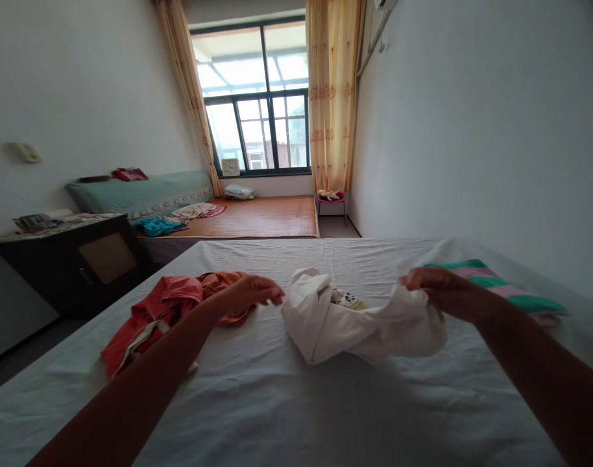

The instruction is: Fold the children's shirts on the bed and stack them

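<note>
A crumpled white garment with a small printed picture lies in the middle of the white bedsheet. My right hand pinches its right edge and lifts it a little. My left hand hovers at the garment's left side, fingers curled, just short of touching the cloth. Directly behind my left hand lies a rumpled red-orange garment.
A folded green and pink striped cloth lies at the bed's right edge by the wall. A dark cabinet stands to the left. Beyond are a second bed with a mat, a small stool, a window and curtains.
</note>
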`<state>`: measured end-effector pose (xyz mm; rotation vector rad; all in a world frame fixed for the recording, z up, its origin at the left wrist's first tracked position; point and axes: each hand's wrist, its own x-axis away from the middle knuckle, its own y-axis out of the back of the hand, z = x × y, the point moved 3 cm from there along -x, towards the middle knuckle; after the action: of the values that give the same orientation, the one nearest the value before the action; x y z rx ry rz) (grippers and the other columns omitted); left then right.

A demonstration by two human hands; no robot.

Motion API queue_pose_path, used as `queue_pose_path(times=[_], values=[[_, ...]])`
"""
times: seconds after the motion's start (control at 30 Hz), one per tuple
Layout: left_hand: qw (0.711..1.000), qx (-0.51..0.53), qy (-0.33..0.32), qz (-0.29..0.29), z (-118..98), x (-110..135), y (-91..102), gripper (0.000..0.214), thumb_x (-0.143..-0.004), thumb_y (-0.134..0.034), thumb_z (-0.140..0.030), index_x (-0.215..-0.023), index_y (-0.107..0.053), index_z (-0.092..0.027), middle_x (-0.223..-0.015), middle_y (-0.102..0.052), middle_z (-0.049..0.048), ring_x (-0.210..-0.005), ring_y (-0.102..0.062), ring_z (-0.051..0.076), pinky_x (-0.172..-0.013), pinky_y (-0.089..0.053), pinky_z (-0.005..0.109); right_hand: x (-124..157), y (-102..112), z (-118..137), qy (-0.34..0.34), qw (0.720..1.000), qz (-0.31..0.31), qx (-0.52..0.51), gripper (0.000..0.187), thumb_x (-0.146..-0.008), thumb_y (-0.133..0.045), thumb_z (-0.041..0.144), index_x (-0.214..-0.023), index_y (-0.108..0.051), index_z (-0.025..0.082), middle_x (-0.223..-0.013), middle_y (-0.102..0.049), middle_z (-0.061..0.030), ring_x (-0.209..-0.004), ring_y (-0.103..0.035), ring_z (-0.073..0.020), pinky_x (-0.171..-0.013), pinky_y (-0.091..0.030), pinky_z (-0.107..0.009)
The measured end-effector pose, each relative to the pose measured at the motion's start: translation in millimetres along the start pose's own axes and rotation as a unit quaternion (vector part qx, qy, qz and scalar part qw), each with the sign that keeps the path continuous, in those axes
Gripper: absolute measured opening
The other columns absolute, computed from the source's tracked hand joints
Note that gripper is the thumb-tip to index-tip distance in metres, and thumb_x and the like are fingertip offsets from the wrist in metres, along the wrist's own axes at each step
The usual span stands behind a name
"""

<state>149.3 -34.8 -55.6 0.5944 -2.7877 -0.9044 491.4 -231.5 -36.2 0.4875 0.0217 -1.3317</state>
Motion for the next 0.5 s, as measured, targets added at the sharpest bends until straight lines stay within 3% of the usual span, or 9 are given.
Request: queue_pose_path(times=[0.03,0.1,0.17,0.23,0.3,0.4,0.43,0.5], values=[[0.997,-0.016,-0.026,-0.068,-2.7,-13.3,1.5,0.039,-0.085,-0.054,-0.048,-0.1,-0.07,-0.016,-0.102,-0.071,0.009,-0.095,-0.063,0.02,-0.079,-0.049,0.028,0.4,-4.8,2.9,0.011,0.999,0.04,0.002,0.025,-0.084,-0.061,0.042,-0.083,-0.065,0.017,-0.088,-0.063,-0.0071,-0.082,-0.058,-0.0173,-0.074,-0.046,-0.029],[0.987,-0.051,-0.074,-0.129,-7.8,-40.4,-5.4,0.043,-0.086,-0.052,-0.049,-0.11,-0.065,-0.016,-0.116,-0.065,0.0097,-0.108,-0.058,0.022,-0.086,-0.046,0.03,-0.1,-15.6,11.3,0.018,0.993,0.119,0.007,0.03,-0.087,-0.057,0.043,-0.082,-0.066,0.015,-0.088,-0.064,-0.0091,-0.084,-0.058,-0.0176,-0.076,-0.046,-0.029],[0.984,-0.1,-0.091,-0.116,-11.4,-63.1,-22.1,0.05,-0.086,-0.05,-0.051,-0.122,-0.058,-0.018,-0.126,-0.058,0.0104,-0.112,-0.054,0.021,-0.087,-0.045,0.03,0.2,-22.4,19.4,0.014,0.985,0.172,0.017,0.032,-0.089,-0.053,0.043,-0.085,-0.066,0.014,-0.09,-0.064,-0.0105,-0.085,-0.058,-0.0175,-0.077,-0.045,-0.029],[0.983,-0.157,-0.076,-0.063,-13.4,-76.9,-40.8,0.056,-0.08,-0.057,-0.053,-0.124,-0.055,-0.019,-0.122,-0.06,0.0104,-0.101,-0.058,0.02,-0.08,-0.046,0.029,3.1,-20.0,24.9,0.014,0.986,0.166,0.032,0.03,-0.09,-0.053,0.041,-0.087,-0.067,0.014,-0.091,-0.065,-0.0108,-0.086,-0.058,-0.0178,-0.078,-0.045,-0.029],[0.979,-0.195,-0.061,0.007,-15.8,-80.6,-53.6,0.05,-0.072,-0.066,-0.053,-0.107,-0.064,-0.017,-0.095,-0.066,0.0067,-0.078,-0.059,0.017,-0.067,-0.045,0.026,9.8,-7.4,28.2,0.026,0.994,0.102,0.037,0.025,-0.088,-0.056,0.039,-0.085,-0.067,0.017,-0.09,-0.065,-0.0095,-0.086,-0.059,-0.0184,-0.079,-0.045,-0.03],[0.989,-0.127,-0.055,0.054,-25.9,-71.9,-48.5,0.038,-0.075,-0.063,-0.052,-0.077,-0.065,-0.014,-0.062,-0.054,-0.0011,-0.055,-0.047,0.01,-0.05,-0.036,0.021,26.9,25.5,32.3,0.027,0.996,-0.081,0.007,0.016,-0.082,-0.063,0.038,-0.078,-0.065,0.022,-0.083,-0.064,-0.005,-0.073,-0.059,-0.0172,-0.064,-0.046,-0.029],[0.995,-0.072,-0.056,0.029,-31.5,-66.6,-39.0,0.037,-0.077,-0.061,-0.05,-0.077,-0.064,-0.014,-0.061,-0.052,-0.0023,-0.052,-0.044,0.008,-0.047,-0.034,0.02,33.9,38.4,34.7,0.026,0.987,-0.159,-0.004,0.013,-0.079,-0.066,0.037,-0.078,-0.063,0.024,-0.079,-0.063,-0.0029,-0.066,-0.058,-0.016,-0.057,-0.044,-0.027],[0.994,0.048,-0.065,-0.08,-43.8,-53.2,-11.5,0.033,-0.078,-0.062,-0.047,-0.085,-0.062,-0.015,-0.061,-0.051,-0.0037,-0.048,-0.042,0.006,-0.042,-0.031,0.018,48.0,63.5,43.0,0.04,0.949,-0.313,0.01,0.016,-0.076,-0.067,0.041,-0.087,-0.061,0.032,-0.075,-0.061,-0.0001,-0.056,-0.053,-0.0143,-0.047,-0.039,-0.026]])
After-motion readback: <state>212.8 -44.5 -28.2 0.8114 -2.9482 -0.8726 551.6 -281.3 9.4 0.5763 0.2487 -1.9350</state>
